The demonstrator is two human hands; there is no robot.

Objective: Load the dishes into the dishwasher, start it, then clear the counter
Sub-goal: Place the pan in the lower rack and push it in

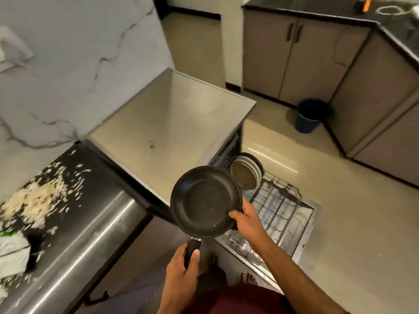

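Observation:
I hold a black frying pan [205, 201] level in front of me, above the edge of the open dishwasher. My left hand [183, 266] grips its black handle from below. My right hand [246, 219] pinches the pan's right rim with thumb on top. Under the pan, the dishwasher's wire rack [275, 203] is pulled out over the open door [305, 234]. A few plates [246, 172] stand on edge at the rack's far end. The dishwasher's flat steel top [172, 123] lies to the left.
The black counter [74, 196] at left is strewn with white food scraps [34, 202], beside a green-and-white carton [11, 252]. A blue bucket [309, 115] stands on the beige floor near grey cabinets [292, 57]. My bare feet [248, 278] are by the door.

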